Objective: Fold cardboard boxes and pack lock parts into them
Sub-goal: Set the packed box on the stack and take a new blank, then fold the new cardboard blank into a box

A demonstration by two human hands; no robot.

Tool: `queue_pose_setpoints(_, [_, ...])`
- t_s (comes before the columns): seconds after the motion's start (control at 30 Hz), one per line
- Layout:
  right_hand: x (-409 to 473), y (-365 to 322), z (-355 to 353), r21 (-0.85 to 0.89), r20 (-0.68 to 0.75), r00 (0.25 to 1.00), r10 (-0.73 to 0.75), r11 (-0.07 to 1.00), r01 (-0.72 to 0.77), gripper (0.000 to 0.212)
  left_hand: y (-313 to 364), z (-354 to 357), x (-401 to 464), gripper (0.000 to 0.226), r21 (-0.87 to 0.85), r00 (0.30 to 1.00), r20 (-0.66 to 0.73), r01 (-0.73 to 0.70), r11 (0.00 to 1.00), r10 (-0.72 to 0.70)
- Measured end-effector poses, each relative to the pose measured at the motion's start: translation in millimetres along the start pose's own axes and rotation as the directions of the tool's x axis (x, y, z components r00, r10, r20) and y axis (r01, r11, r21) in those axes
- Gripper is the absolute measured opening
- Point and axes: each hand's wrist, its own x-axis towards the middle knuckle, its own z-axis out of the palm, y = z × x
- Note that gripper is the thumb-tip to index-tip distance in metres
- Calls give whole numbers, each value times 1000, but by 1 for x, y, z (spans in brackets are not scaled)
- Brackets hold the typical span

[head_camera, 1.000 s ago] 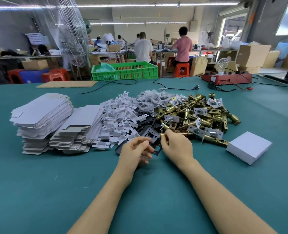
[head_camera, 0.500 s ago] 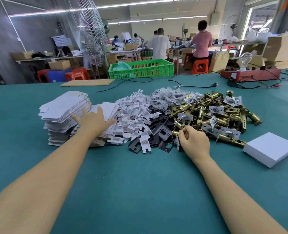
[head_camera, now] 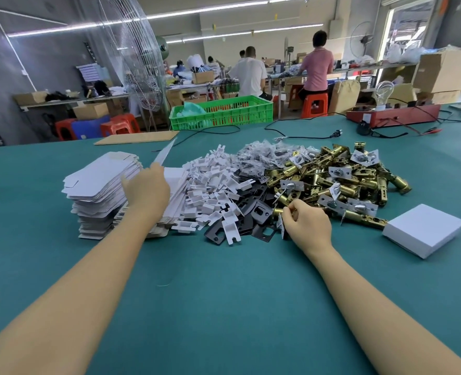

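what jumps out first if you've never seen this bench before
The heap of brass latch bolts glinting right of centre on the green table, with the right hand pinching one at its near edge. Left of it, stacks of flat white box blanks, where the left hand lifts one blank.

Shiny brass latches point(head_camera: 340, 185) (matt cloth table point(head_camera: 224, 293)).

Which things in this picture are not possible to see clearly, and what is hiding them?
Head view, the only one:
- Left hand: its fingers are behind its own back, so its grip on the lifted flat box blank is unclear.
- Right hand: the part under its curled fingers is mostly covered.
- Black plates: partly buried under white plastic inserts.
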Motion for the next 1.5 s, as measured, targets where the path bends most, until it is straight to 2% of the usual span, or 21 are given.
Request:
queue_pose_setpoints(0.1, [-1, -1, -1, 103, -19, 1000, 20, 995, -18, 26, 42, -5, -33, 15, -136, 953, -279, -158, 978, 115])
queue_pose_setpoints(0.17, [-1, -1, -3, 183, -16, 997, 69, 981, -65, 30, 74, 3, -67, 15, -119, 864, -434, -336, 934, 255])
queue_pose_setpoints(0.2, [-2, -2, -4, 222, 8, 995, 95, 970, -95, 33, 89, 8, -85, 20, -97, 820, -467, -420, 903, 331])
queue_pose_setpoints(0.27, [-6, -5, -9, 310, 85, 987, 136, 938, -155, 38, 112, 21, -116, 27, -33, 762, -457, -530, 847, 459])
queue_pose_setpoints(0.33, [-10, -6, -14, 410, 143, 970, 197, 880, -239, 39, 125, 30, -136, 36, 13, 735, -406, -590, 807, 544])
queue_pose_setpoints(0.43, [-15, -4, -19, 621, 225, 929, 294, 692, -369, 45, 131, 38, -145, 40, -13, 739, -311, -633, 774, 598])
queue_pose_setpoints(0.5, [-17, -5, -21, 680, 253, 924, 288, 626, -381, 43, 133, 39, -145, 37, -55, 743, -258, -649, 759, 617])
queue_pose_setpoints(0.57, [-20, -7, -21, 669, 244, 932, 267, 649, -361, 31, 131, 39, -148, 21, -135, 748, -206, -660, 739, 631])
queue_pose_setpoints(0.63, [-18, -6, -23, 704, 256, 922, 290, 598, -384, 19, 127, 44, -152, 38, -327, 738, -101, -658, 679, 667])
queue_pose_setpoints(0.7, [-15, -4, -27, 766, 271, 905, 328, 496, -409, 13, 121, 45, -153, 47, -571, 758, -59, -560, 600, 650])
queue_pose_setpoints(0.73, [-13, -2, -30, 788, 271, 901, 338, 460, -409, 14, 119, 41, -153, 48, -664, 801, -47, -472, 580, 597])
queue_pose_setpoints(0.8, [-11, -2, -36, 808, 243, 914, 323, 454, -376, 16, 116, 37, -149, 55, -769, 916, -89, -313, 557, 392])
queue_pose_setpoints(0.87, [-12, -5, -39, 802, 202, 936, 288, 500, -327, 17, 114, 32, -144, 64, -854, 975, -45, -150, 498, 218])
queue_pose_setpoints(0.9, [-13, -8, -39, 795, 179, 945, 272, 526, -302, 16, 114, 29, -141, 69, -908, 983, 43, -37, 417, 180])
queue_pose_setpoints(0.97, [-18, -15, -37, 782, 133, 964, 231, 573, -246, 19, 115, 26, -140, 73, -958, 957, 209, 160, 240, 199])
queue_pose_setpoints(1.0, [-21, -21, -36, 779, 114, 972, 204, 590, -215, 22, 117, 26, -140, 67, -958, 943, 246, 200, 206, 225])
queue_pose_setpoints(1.13, [-29, -38, -33, 800, 131, 982, 136, 571, -186, 26, 124, 24, -146, 33, -964, 923, 249, 208, 166, 293])
queue_pose_setpoints(1.33, [-32, -47, -33, 838, 186, 977, 101, 504, -211, 28, 123, 16, -143, 34, -974, 919, 228, 211, 87, 321])
queue_pose_setpoints(1.5, [-30, -51, -31, 880, 233, 970, 68, 410, -240, 32, 118, 18, -134, 17, -965, 913, 258, 256, 49, 315])
